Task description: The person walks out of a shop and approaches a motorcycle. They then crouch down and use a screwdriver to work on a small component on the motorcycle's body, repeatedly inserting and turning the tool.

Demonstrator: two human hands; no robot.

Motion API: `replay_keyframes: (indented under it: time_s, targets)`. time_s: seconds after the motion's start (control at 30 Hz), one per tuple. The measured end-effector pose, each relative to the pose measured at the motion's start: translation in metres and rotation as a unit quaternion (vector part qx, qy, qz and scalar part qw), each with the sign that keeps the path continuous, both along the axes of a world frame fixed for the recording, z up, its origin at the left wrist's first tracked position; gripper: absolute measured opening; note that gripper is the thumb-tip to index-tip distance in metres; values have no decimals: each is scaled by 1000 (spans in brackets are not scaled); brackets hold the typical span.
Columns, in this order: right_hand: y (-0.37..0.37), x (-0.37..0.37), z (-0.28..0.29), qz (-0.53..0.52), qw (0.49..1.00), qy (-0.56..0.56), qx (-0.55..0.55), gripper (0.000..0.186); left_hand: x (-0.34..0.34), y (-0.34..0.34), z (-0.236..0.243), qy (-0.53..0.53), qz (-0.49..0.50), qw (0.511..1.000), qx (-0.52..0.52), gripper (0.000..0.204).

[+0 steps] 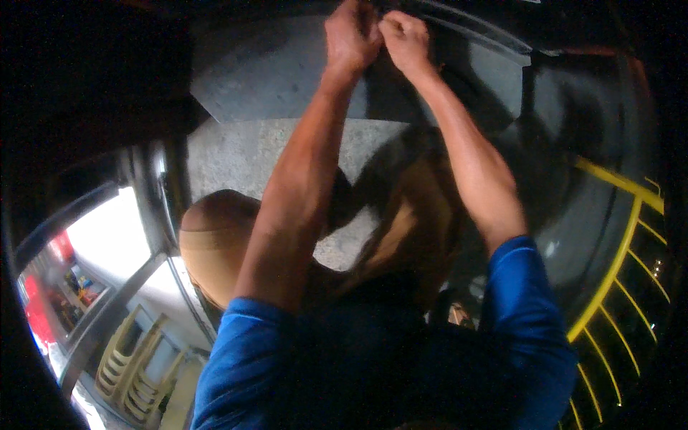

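Note:
Both my arms stretch far forward, to the top edge of the head view. My left hand (350,37) has its fingers curled closed. Close beside it, almost touching, is my right hand (407,41), with thumb and fingers pressed together in a pinch. What lies between the fingertips is too dark and small to make out. Below and behind the hands stretches a flat grey panel (265,72) with a straight near edge. A dark shadow of my arms falls across it.
Rough concrete floor (244,147) shows between the panel and my bent knees. At right curves a yellow metal railing (615,271). Stacked beige plastic chairs (129,365) stand at lower left, past a dark metal frame (115,304) in bright light. The far left is very dark.

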State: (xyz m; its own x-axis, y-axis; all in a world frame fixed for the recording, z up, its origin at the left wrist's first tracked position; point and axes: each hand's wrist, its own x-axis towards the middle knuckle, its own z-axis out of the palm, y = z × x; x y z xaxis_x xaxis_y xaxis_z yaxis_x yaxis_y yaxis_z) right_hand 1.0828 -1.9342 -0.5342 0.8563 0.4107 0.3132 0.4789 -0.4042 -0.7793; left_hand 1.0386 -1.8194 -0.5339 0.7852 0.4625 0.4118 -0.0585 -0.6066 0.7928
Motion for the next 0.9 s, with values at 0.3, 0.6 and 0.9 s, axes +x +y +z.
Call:
replay_keyframes:
  time_s: [0.3,0.6,0.9]
  targets:
    - [1,3,-7,27,994,-20,101,15,6,-10,-6,-71,29,994,-73,17]
    - [-6,10,-2,46,997,-21,54,14,8,-20,1,-49,95,990,-92,15]
    - [-10,0,-11,35,995,-58,69,15,9,-16,-6,-87,53,990,-97,17]
